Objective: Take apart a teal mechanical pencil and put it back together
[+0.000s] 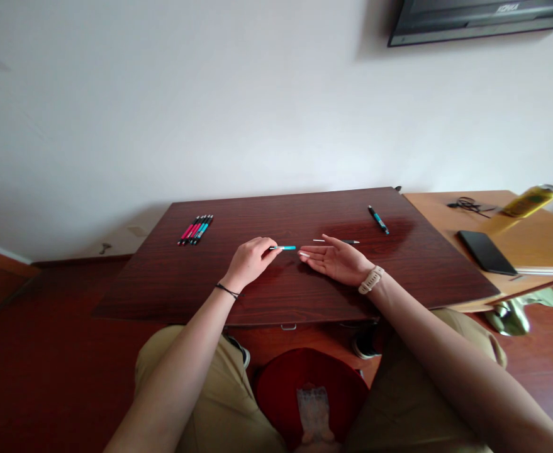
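Note:
My left hand (pixel 252 259) pinches a teal pen barrel (pixel 287 248) that points to the right, over the middle of the table. Close by, my right hand (pixel 340 259) lies palm up with its fingers stretched out. Something small and white (pixel 304 254) shows at its fingertips; I cannot make out its kind. Just behind the right hand is a thin white stick (pixel 319 240), and a dark pointed pen part (pixel 351 241) is beside the thumb. The thumb hides whether these two are joined.
Several pink and teal pens (pixel 195 230) lie side by side at the left of the dark wooden table (pixel 257 302). One blue pen (pixel 379 220) is at the back right. A lighter side table holds a black phone (pixel 486 251), a cable (pixel 469 205) and a yellow can (pixel 531 201).

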`<state>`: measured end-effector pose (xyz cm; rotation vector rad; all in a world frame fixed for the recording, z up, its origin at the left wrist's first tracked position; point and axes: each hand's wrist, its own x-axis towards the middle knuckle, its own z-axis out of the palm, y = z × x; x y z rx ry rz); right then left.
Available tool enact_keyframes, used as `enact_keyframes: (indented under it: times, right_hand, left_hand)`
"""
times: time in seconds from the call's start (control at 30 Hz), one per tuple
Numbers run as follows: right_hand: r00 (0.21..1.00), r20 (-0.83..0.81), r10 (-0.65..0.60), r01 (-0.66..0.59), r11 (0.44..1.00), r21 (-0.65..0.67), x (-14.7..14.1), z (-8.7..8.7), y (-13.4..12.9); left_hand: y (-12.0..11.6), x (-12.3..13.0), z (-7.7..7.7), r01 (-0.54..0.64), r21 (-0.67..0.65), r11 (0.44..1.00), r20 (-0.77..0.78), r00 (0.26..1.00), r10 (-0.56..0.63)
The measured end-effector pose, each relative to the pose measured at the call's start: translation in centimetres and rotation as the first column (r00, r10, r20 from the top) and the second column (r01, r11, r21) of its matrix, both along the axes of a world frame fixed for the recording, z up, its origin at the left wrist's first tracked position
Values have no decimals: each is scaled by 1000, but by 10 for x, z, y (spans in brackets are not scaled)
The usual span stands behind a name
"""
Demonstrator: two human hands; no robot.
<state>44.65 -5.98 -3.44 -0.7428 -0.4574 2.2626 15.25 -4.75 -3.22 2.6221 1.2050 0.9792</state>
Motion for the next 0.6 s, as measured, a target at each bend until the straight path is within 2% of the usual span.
enact_keyframes:
  times: [0.2, 0.4, 0.6]
  right_hand:
    - [996, -90, 22, -21, 1000, 12, 4, -7, 3]
    - [999, -35, 36, -35, 999, 34, 5, -6, 1]
    - [987, -94, 129, -124, 990, 62, -2, -3, -3]
  left_hand:
    - [-2, 4, -2, 28, 20, 999, -18, 999, -28]
    - [-4, 7, -3, 55, 49, 997, -26, 998, -53]
    - [-9, 15, 1, 80, 119, 990, -20, 997, -78]
